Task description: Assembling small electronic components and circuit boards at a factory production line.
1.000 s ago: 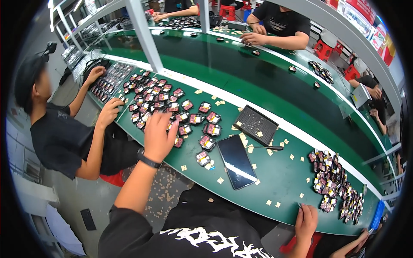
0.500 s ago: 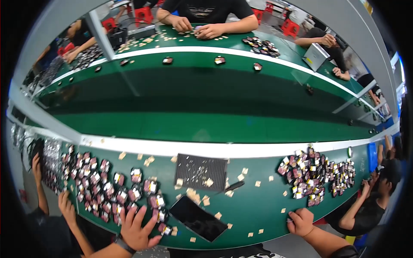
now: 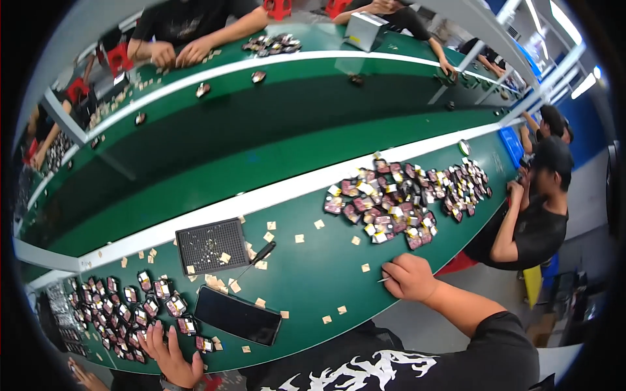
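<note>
My left hand (image 3: 173,352) lies flat with fingers spread at the near edge of the green bench, its fingertips on rows of small dark-and-pink parts (image 3: 130,306). My right hand (image 3: 407,277) is a closed fist resting on the bench with a thin pale stick (image 3: 383,280) poking out to the left. Between my hands lies a black phone (image 3: 238,316), face up. Behind it are a black grid tray (image 3: 212,244) and a black-handled tool (image 3: 257,255). A heap of the same small parts (image 3: 391,202) sits beyond my right hand. Small tan squares (image 3: 365,267) are scattered around.
A green conveyor belt (image 3: 261,124) with white edges runs behind the bench. A person in black (image 3: 541,208) works at the right end. Other people's hands (image 3: 176,52) work across the belt, near more parts (image 3: 270,44) and a grey box (image 3: 365,29).
The view has swung to the right, so the right-hand heap of parts is now central. My left hand stays on the left parts; my right hand now rests as a fist nearer the heap.
</note>
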Action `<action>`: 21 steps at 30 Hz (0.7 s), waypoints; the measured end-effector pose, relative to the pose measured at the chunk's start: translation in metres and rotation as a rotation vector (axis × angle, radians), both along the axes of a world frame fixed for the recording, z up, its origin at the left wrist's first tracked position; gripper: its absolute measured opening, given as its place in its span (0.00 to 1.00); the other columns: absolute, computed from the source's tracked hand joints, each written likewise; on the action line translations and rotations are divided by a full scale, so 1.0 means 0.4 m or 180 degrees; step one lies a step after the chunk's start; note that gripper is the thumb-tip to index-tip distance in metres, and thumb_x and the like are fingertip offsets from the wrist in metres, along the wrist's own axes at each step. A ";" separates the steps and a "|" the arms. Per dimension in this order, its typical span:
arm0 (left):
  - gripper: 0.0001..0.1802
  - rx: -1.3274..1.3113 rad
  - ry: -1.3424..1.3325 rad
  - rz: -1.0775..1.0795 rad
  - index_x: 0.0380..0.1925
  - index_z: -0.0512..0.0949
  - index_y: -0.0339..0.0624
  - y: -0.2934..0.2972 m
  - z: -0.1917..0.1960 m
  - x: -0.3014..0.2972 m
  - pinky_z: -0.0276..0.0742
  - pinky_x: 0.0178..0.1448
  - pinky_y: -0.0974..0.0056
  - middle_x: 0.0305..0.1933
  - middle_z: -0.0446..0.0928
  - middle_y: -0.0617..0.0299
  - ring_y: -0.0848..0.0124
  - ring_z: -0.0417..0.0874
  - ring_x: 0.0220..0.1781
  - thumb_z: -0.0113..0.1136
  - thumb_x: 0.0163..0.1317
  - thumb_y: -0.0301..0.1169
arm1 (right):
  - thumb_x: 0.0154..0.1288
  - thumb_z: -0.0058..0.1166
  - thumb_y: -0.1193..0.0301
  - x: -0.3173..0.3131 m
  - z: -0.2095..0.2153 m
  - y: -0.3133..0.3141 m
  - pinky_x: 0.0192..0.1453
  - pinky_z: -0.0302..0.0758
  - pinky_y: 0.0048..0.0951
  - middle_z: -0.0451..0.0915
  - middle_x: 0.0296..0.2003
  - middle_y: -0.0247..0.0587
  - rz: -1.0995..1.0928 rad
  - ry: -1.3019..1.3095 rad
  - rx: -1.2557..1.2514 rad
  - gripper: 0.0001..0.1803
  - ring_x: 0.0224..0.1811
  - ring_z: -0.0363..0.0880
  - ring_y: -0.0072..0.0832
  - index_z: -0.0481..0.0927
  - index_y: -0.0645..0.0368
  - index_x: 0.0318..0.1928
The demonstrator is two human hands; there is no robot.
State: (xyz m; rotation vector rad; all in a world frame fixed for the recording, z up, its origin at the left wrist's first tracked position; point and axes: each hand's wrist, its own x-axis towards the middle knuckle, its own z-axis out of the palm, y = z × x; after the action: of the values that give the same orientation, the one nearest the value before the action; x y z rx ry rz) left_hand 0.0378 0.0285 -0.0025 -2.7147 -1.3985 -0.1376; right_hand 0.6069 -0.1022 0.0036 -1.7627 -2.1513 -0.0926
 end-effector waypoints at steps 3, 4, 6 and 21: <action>0.40 0.0090 -0.0089 0.0036 0.72 0.65 0.39 0.003 -0.001 0.023 0.37 0.80 0.27 0.77 0.59 0.37 0.37 0.56 0.79 0.53 0.63 0.50 | 0.56 0.67 0.69 0.005 -0.015 -0.011 0.29 0.76 0.32 0.76 0.32 0.34 -0.0059 -0.0082 0.0191 0.15 0.28 0.79 0.30 0.84 0.53 0.45; 0.40 0.0131 -0.0208 0.0104 0.71 0.68 0.42 0.000 -0.005 0.028 0.38 0.79 0.26 0.76 0.61 0.40 0.37 0.58 0.77 0.55 0.62 0.51 | 0.56 0.67 0.69 0.004 -0.021 -0.011 0.29 0.76 0.32 0.76 0.32 0.34 -0.0097 -0.0036 0.0250 0.15 0.28 0.79 0.30 0.84 0.53 0.45; 0.41 0.0295 -0.0190 0.0085 0.72 0.65 0.38 -0.016 -0.010 0.028 0.35 0.80 0.26 0.77 0.58 0.38 0.37 0.56 0.78 0.55 0.60 0.46 | 0.59 0.66 0.70 -0.007 -0.021 -0.013 0.29 0.77 0.31 0.76 0.35 0.35 -0.0450 -0.0154 0.0667 0.16 0.29 0.81 0.31 0.83 0.54 0.49; 0.35 0.0869 -0.0868 0.0610 0.68 0.70 0.37 -0.050 -0.017 0.021 0.44 0.80 0.32 0.75 0.63 0.39 0.38 0.59 0.76 0.58 0.59 0.36 | 0.56 0.57 0.74 0.025 0.032 0.102 0.35 0.80 0.34 0.75 0.35 0.36 -0.0770 -0.0731 0.0264 0.07 0.36 0.83 0.32 0.79 0.55 0.38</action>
State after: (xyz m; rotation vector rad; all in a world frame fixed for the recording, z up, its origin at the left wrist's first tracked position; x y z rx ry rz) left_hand 0.0462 0.0085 -0.0092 -2.3933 -1.5649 -0.6544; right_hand 0.6169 -0.0613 0.0166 -2.0404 -2.0376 -0.4592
